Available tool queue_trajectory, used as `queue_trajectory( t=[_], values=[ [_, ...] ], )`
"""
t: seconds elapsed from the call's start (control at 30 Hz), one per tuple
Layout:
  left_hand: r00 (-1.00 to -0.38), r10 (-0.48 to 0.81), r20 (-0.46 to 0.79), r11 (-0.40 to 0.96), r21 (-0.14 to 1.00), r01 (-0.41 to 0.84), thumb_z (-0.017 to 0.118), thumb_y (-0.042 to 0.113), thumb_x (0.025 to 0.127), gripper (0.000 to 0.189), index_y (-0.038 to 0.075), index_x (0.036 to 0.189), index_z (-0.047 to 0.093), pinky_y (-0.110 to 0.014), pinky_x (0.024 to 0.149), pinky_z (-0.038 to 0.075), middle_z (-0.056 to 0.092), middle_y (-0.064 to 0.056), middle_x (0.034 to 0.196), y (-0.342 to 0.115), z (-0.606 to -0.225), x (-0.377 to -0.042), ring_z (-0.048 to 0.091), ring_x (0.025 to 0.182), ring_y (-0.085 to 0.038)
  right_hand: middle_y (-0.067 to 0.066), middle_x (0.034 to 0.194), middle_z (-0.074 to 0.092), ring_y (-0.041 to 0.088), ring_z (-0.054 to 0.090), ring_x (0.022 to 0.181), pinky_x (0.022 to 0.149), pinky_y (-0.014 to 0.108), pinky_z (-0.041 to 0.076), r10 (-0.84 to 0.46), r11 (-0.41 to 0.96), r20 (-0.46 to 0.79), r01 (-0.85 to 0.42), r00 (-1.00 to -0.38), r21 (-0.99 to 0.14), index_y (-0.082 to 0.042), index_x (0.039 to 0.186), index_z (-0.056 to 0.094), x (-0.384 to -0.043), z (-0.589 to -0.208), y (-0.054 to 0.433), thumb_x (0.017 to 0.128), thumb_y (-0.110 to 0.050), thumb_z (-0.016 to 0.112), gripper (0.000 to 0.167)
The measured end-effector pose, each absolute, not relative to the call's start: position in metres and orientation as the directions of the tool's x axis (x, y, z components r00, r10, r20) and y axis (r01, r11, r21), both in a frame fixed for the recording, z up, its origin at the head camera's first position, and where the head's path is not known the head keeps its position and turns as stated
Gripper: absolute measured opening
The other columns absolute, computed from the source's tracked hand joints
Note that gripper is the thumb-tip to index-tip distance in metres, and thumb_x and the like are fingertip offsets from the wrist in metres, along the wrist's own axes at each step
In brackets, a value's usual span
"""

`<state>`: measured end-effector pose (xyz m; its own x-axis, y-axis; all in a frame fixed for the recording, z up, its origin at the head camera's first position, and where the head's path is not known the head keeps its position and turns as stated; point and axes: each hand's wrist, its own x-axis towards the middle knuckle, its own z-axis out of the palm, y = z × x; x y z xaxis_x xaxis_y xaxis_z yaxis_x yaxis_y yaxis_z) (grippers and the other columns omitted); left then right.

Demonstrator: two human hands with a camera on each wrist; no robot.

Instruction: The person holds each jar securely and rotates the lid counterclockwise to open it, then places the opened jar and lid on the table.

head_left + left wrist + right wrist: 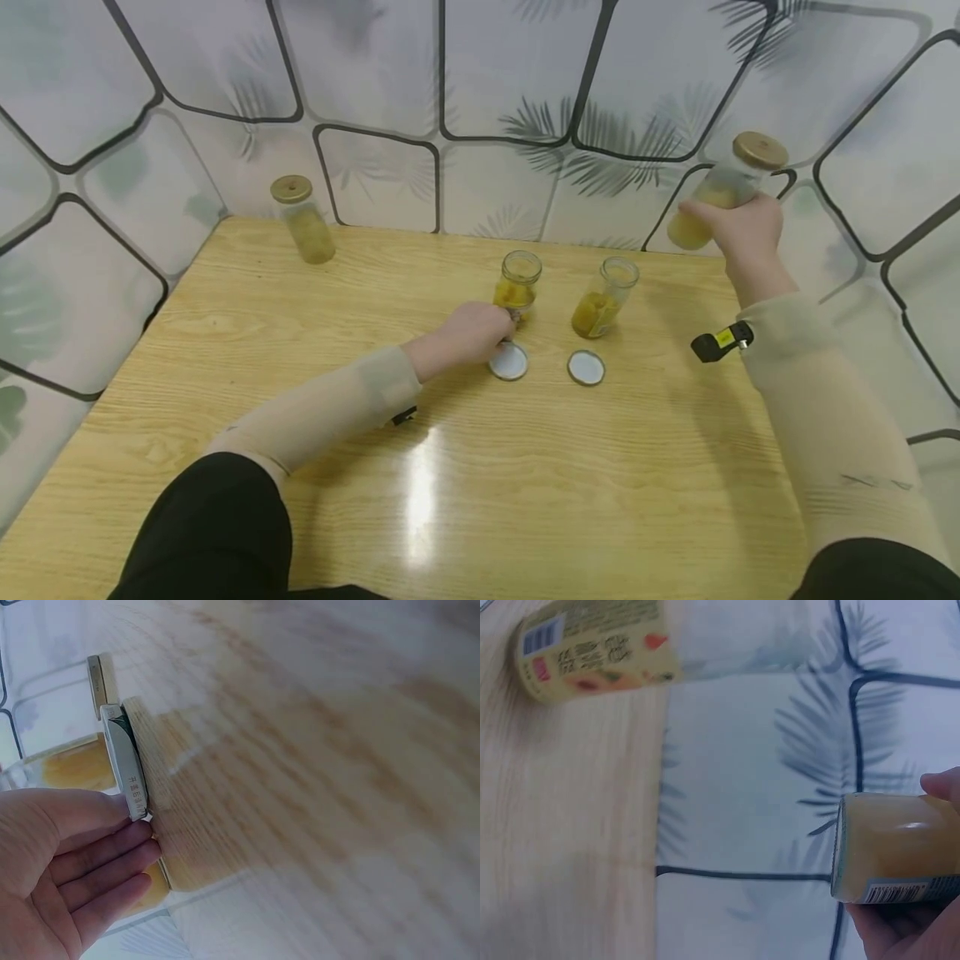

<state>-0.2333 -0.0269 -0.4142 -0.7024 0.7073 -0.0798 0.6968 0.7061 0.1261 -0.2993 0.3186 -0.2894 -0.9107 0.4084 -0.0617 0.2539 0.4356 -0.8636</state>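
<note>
My left hand (471,333) reaches low over the table, its thumb and curled fingers (105,862) at the edge of a jar lid (127,761). That lid lies white inside up. Just behind the hand stands an open glass jar (516,292) of yellow fruit pieces. My right hand (750,237) grips a gold-lidded jar (722,187), raised and tilted before the back wall; its pale yellow contents and barcode label show in the right wrist view. Between the hands is another open jar (600,308), with a second lid (586,367) in front.
A closed jar with a gold lid (303,221) stands at the back left of the wooden table (525,483). The patterned wall (487,183) rises directly behind the table's back edge and along both sides.
</note>
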Motion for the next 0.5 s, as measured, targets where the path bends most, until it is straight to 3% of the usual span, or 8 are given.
queue_trajectory(
  t=[0.27,0.5],
  values=[
    [-0.704,0.706,-0.078,0.708,0.121,0.696,0.077,0.017,0.098,0.032,0.016,0.071,0.061,-0.024,0.059,0.035,0.054,0.006,0.071,-0.026,-0.414,-0.233,0.042,0.067,-0.011,-0.012,0.135,0.062,0.010,0.058,0.127,0.126,0.036,0.039,0.327,0.464,-0.011,0.171,-0.945,-0.869,-0.018,0.150,0.055,-0.287,-0.266,0.297,0.085,-0.035,0.090,0.076],
    [-0.707,0.702,-0.092,0.712,0.138,0.689,0.075,0.015,0.099,0.040,0.019,0.067,0.051,-0.023,0.058,0.032,0.047,0.006,0.067,-0.026,-0.413,-0.233,0.040,0.065,-0.010,-0.013,0.133,0.062,0.013,0.057,0.130,0.127,0.038,0.038,0.249,0.456,0.022,0.097,-0.968,-0.885,-0.020,0.149,0.056,-0.277,-0.258,0.278,0.086,-0.028,0.090,0.073]
  ],
)
